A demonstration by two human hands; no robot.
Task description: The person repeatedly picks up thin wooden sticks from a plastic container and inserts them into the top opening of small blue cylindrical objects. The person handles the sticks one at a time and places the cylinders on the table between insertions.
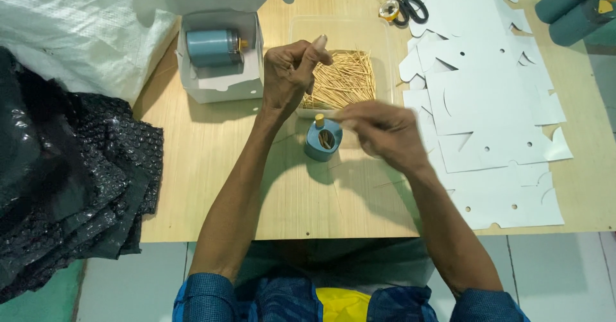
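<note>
Here, mid-frame, the right hand pinches thin, light, snappable toothpicks above the blue holder; the left hand is loosely curled, empty.

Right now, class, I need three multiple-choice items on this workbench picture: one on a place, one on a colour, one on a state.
1. Where does the clear tray of toothpicks sit?
A. between the open white box and the flat white card cut-outs
B. on the black bubble wrap
C. on the floor

2. What colour is the small open holder between the hands?
A. red
B. blue with a yellow knob
C. green

3. How is the left hand?
A. flat on the board
B. curled, held over the tray's edge
C. gripping the scissors

Answers: 1 A, the tray lies between box and card stack; 2 B, blue body, yellow knob; 3 B, fingers curled above the tray's near-left edge, scissors untouched.
</note>
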